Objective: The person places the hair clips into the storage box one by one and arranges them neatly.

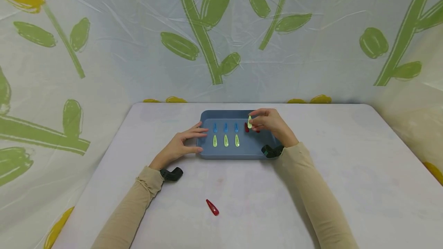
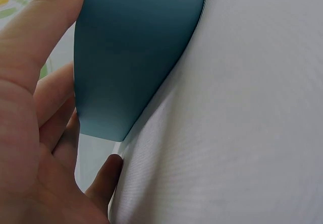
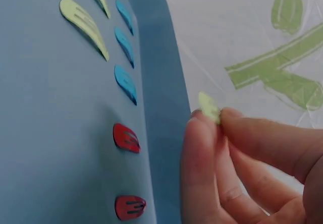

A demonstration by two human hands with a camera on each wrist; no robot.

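Note:
A grey-blue tray (image 1: pixel 238 153) lies on the white table, holding hair clips in rows. Blue hair clips (image 1: pixel 226 127) form the upper row, with light green hair clips (image 1: pixel 226 140) below. Two red hair clips (image 3: pixel 126 137) continue the row to the right of the blue ones, partly hidden by my right hand in the head view. That right hand (image 1: pixel 271 121) pinches a light green hair clip (image 3: pixel 209 108) between thumb and fingertips, raised over the tray's upper right. With fingers spread, my left hand (image 1: pixel 180 145) touches the tray's left edge.
A single red hair clip (image 1: pixel 212 207) lies on the table (image 1: pixel 346 172) in front of the tray. Behind the table hangs a flower-printed cloth (image 1: pixel 138 49). Each wrist carries a black camera.

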